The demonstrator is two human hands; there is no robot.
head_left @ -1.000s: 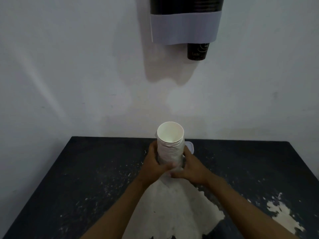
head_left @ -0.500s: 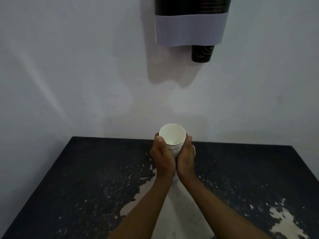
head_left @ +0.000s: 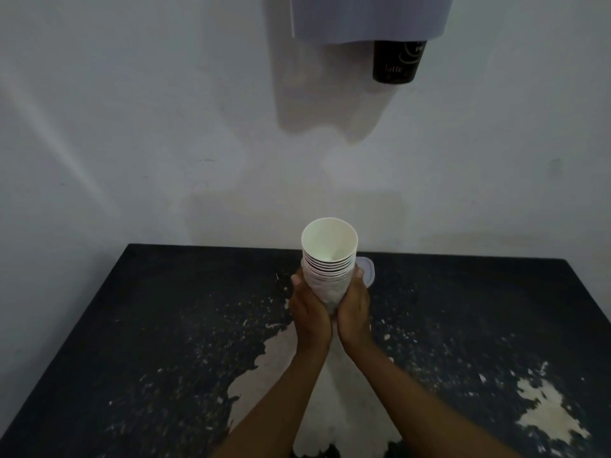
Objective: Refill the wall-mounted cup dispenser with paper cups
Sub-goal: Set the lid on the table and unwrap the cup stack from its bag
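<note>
The fingers of the left hand (head_left: 309,312) and the right hand (head_left: 353,310) are wrapped round the lower part of a stack of white paper cups (head_left: 327,259), one palm pressed on each side, so the stack is clasped between them. It stands upright with its open mouth facing up, held above the middle of the black table (head_left: 148,325), whose paint is chipped in pale patches. Just behind the right hand a clear plastic lid (head_left: 368,271) shows. High on the white wall (head_left: 132,127) hangs the cup dispenser (head_left: 368,18), a dark cup (head_left: 396,62) poking from its bottom.
</note>
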